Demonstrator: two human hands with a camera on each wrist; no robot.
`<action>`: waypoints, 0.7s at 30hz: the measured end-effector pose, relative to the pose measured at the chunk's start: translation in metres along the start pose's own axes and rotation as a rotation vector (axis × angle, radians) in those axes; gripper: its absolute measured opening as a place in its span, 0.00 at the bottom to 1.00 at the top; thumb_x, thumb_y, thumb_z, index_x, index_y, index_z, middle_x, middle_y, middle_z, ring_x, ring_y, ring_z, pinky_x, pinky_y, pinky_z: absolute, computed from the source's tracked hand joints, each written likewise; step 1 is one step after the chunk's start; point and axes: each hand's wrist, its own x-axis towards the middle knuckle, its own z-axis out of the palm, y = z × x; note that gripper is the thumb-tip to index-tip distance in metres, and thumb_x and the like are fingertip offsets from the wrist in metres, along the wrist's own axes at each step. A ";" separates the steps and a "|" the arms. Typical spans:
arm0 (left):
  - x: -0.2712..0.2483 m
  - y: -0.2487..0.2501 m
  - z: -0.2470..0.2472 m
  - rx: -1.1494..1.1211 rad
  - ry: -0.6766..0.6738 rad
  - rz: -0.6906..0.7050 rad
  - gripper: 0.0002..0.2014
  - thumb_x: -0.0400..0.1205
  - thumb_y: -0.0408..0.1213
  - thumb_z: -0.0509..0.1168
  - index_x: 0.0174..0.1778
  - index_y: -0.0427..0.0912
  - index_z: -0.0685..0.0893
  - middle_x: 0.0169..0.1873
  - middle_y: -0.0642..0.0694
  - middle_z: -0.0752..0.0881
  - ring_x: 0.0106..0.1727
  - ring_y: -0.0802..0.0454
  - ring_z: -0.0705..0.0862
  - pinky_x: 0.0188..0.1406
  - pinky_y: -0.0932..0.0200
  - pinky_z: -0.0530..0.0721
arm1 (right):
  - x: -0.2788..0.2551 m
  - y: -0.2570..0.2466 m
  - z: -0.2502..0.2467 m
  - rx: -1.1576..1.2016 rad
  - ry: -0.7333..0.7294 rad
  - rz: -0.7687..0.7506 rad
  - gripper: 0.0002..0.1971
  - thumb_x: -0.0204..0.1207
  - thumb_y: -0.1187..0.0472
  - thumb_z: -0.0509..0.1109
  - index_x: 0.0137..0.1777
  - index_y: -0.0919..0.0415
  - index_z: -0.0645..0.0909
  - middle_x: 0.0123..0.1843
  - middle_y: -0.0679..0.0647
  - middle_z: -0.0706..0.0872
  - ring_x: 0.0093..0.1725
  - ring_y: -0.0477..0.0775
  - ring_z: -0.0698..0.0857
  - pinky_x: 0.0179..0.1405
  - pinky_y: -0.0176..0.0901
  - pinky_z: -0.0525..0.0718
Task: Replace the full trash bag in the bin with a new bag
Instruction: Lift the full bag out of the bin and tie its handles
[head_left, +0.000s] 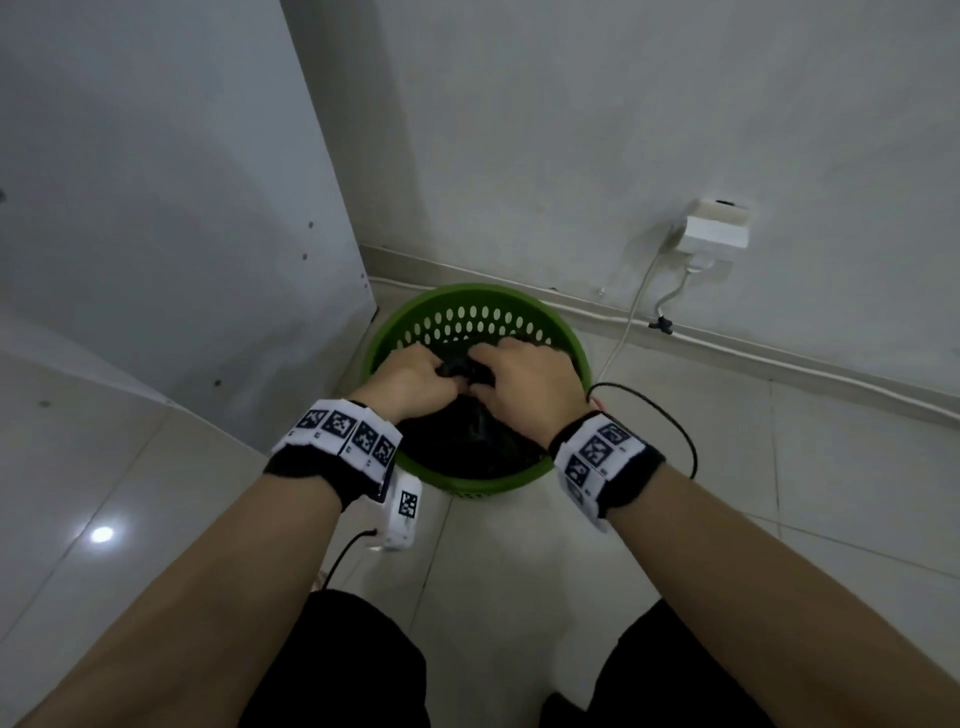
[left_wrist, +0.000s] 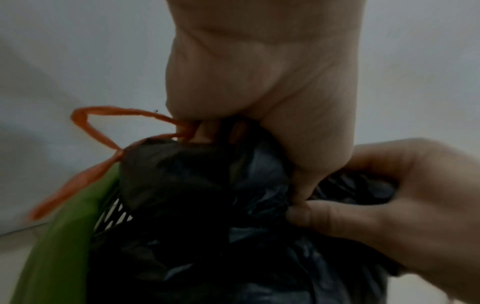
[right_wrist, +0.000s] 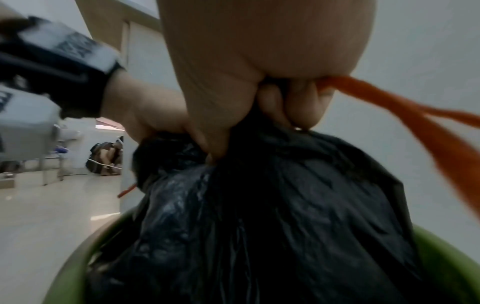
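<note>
A round green perforated bin (head_left: 475, 299) stands on the floor in a corner, with a full black trash bag (head_left: 467, 441) inside it. Both hands are over the bin, gripping the gathered top of the bag. My left hand (head_left: 415, 376) clutches the bag's neck (left_wrist: 207, 174) and an orange drawstring (left_wrist: 98, 123) that loops out to the left. My right hand (head_left: 519, 374) clutches the bag's top (right_wrist: 285, 205) and another orange drawstring (right_wrist: 389, 115) trailing right. The bin's rim (right_wrist: 446, 257) shows under the bag.
A white cabinet side (head_left: 182, 208) stands left of the bin; the wall (head_left: 623, 130) is behind it. A white plug adapter (head_left: 717, 228) with cables (head_left: 634, 306) sits on the wall to the right. Tiled floor (head_left: 779, 467) surrounds the bin.
</note>
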 end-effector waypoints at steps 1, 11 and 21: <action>-0.002 -0.001 -0.002 -0.003 0.008 0.001 0.19 0.79 0.56 0.66 0.53 0.45 0.90 0.50 0.44 0.90 0.50 0.46 0.87 0.48 0.56 0.85 | 0.005 -0.001 0.000 0.056 0.006 0.042 0.20 0.79 0.42 0.68 0.67 0.47 0.82 0.56 0.53 0.88 0.55 0.60 0.88 0.48 0.52 0.86; -0.018 0.010 -0.031 0.450 0.279 0.078 0.30 0.82 0.66 0.54 0.28 0.44 0.77 0.27 0.45 0.81 0.33 0.44 0.81 0.33 0.54 0.75 | 0.033 0.017 0.003 0.376 -0.159 0.319 0.19 0.77 0.40 0.71 0.59 0.51 0.90 0.56 0.52 0.90 0.55 0.56 0.87 0.54 0.47 0.87; -0.031 0.014 -0.025 0.391 0.461 0.149 0.28 0.82 0.64 0.58 0.26 0.44 0.76 0.22 0.47 0.76 0.25 0.46 0.78 0.23 0.58 0.69 | 0.024 0.019 0.000 0.411 -0.102 0.418 0.20 0.76 0.39 0.72 0.61 0.50 0.89 0.55 0.51 0.92 0.53 0.55 0.89 0.52 0.48 0.88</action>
